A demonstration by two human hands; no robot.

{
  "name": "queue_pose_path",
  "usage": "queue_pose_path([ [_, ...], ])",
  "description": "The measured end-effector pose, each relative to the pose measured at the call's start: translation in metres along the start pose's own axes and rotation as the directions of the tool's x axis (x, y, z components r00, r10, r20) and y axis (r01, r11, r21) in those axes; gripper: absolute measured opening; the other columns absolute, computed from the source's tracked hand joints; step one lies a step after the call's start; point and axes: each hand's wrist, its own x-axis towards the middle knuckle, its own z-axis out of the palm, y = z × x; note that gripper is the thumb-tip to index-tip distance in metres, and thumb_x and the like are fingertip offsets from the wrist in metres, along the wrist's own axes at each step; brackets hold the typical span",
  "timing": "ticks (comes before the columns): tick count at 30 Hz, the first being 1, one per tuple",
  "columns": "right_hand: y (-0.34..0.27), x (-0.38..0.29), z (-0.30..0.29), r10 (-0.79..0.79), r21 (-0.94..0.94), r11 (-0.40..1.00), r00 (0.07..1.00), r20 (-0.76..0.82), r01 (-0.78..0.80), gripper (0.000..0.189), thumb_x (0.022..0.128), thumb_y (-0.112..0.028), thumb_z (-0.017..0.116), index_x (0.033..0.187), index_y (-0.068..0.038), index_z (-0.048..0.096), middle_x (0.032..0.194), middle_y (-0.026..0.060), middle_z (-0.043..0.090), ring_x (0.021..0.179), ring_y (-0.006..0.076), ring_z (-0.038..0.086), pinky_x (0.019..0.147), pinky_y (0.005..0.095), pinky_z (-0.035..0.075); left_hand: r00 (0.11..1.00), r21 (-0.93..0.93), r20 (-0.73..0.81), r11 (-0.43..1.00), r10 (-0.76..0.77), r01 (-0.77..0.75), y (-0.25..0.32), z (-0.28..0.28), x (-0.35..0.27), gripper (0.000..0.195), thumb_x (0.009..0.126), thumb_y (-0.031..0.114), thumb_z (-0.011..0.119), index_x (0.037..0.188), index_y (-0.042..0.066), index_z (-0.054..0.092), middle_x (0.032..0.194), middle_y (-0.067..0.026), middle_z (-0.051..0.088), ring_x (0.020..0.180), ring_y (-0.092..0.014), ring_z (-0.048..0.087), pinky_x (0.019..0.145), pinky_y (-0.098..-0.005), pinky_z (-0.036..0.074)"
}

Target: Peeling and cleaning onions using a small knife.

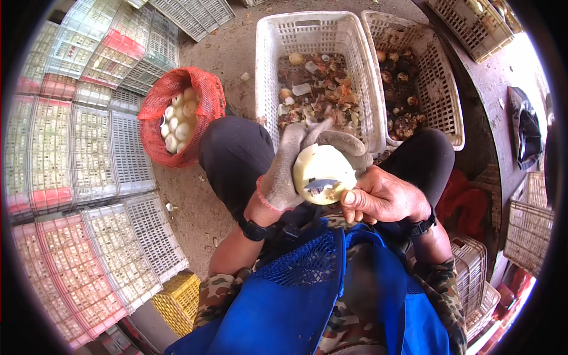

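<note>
A pale, peeled onion [323, 166] is held above my lap, cupped in my left hand [284, 173], which wears a grey knit glove. Against the onion's near side lies a short dark blade [323, 183], apparently of a small knife. My right hand [384, 195], bare, is closed at the onion's right side with the thumb against it. The knife's handle is hidden in the right hand's fingers. Just beyond the hands stands a white plastic crate [375, 106] with onion skins and scraps [319, 84] in its bottom.
A second dirty crate [430, 66] with dark, unpeeled onions [395, 84] stands right of the first. On my left a red mesh sack [151, 137] holds peeled onions [179, 120]. Stacked filled crates [93, 151] line the left side. A yellow crate [177, 301] sits near my left elbow.
</note>
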Motion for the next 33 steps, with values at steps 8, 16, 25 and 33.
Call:
queue_pose_path([
  [8, 0.007, 0.003, 0.012, 0.055, 0.189, 0.982, 0.983, -0.177, -0.021, 0.055, 0.096, -0.05, 0.056, 0.081, 0.002, 0.067, 0.064, 0.002, 0.061, 0.054, 0.0074, 0.056, 0.048, 0.0238, 0.046, 0.943, 0.351, 0.022, 0.881, 0.332, -0.318, -0.016, -0.023, 0.003, 0.042, 0.104, 0.032, 0.036, 0.124, -0.003, 0.051, 0.106, -0.014, 0.065, 0.095, -0.026, 0.068, 0.084, -0.038, 0.059],
  [16, 0.012, 0.014, 0.018, 0.067, 0.285, 0.958, 0.988, -0.139, -0.025, 0.044, 0.091, -0.043, 0.067, 0.085, 0.001, 0.067, 0.068, 0.0007, 0.06, 0.052, 0.0058, 0.054, 0.047, 0.0212, 0.044, 0.876, 0.2, -0.168, 0.886, 0.452, -0.419, -0.031, -0.007, 0.008, 0.05, 0.104, 0.041, 0.028, 0.12, 0.002, 0.054, 0.103, -0.0106, 0.065, 0.092, -0.026, 0.069, 0.079, -0.0395, 0.06],
  [25, 0.015, 0.015, 0.026, 0.046, 0.306, 0.952, 0.979, -0.196, 0.016, 0.045, 0.092, -0.042, 0.068, 0.081, 0.001, 0.066, 0.064, 0.0018, 0.059, 0.05, 0.0064, 0.054, 0.044, 0.022, 0.042, 0.873, 0.242, 0.061, 0.842, 0.484, -0.483, -0.032, -0.036, 0.014, 0.044, 0.102, 0.042, 0.033, 0.121, 0.006, 0.052, 0.117, -0.01, 0.058, 0.12, -0.036, 0.056, 0.105, -0.0608, 0.043],
  [33, 0.011, 0.014, 0.016, 0.103, 0.37, 0.927, 0.992, -0.072, -0.069, 0.054, 0.096, -0.049, 0.058, 0.074, -0.001, 0.066, 0.059, 0.0037, 0.06, 0.045, 0.008, 0.054, 0.043, 0.0217, 0.042, 0.898, 0.063, -0.119, 0.906, 0.424, -0.42, -0.039, -0.014, 0.011, 0.061, 0.101, 0.053, 0.023, 0.118, 0.005, 0.058, 0.121, -0.0121, 0.064, 0.121, -0.03, 0.057, 0.106, -0.0506, 0.045],
])
